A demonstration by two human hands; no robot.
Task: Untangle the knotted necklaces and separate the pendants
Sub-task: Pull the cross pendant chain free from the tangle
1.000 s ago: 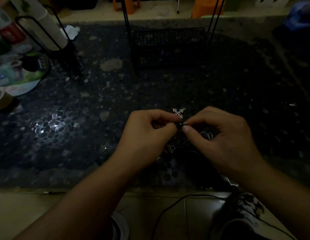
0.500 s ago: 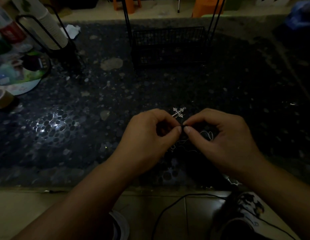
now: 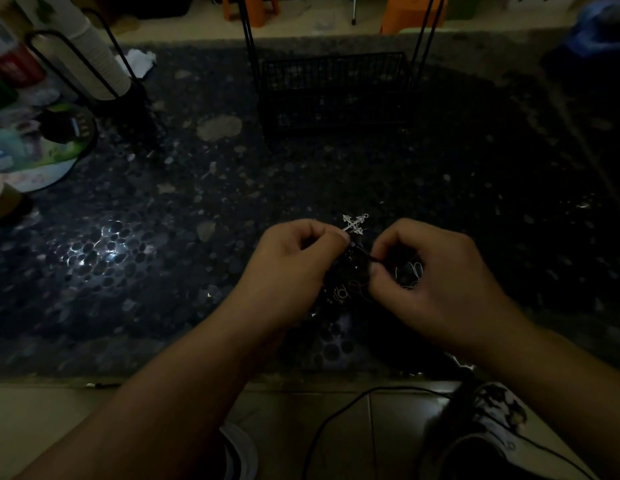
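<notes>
Dim speckled countertop; both hands seemingly pinching tangled necklaces.

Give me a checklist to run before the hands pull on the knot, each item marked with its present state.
1. Left hand pinches the cord: ok, thumb and forefinger are closed at it.
2. Right hand pinches the cord: ok, fingertips closed on the dark cord stretched between the hands.
3. Cross pendant visible and free of the fingers: ok, it shows just above the left fingertips.
4. Silver chain slack: ok, it lies in loose loops under the right hand.
5. Which strand crosses which in the knot: cannot tell, too dark.
6. Table under the hands free of other items: ok, the basket stands farther back.
</notes>
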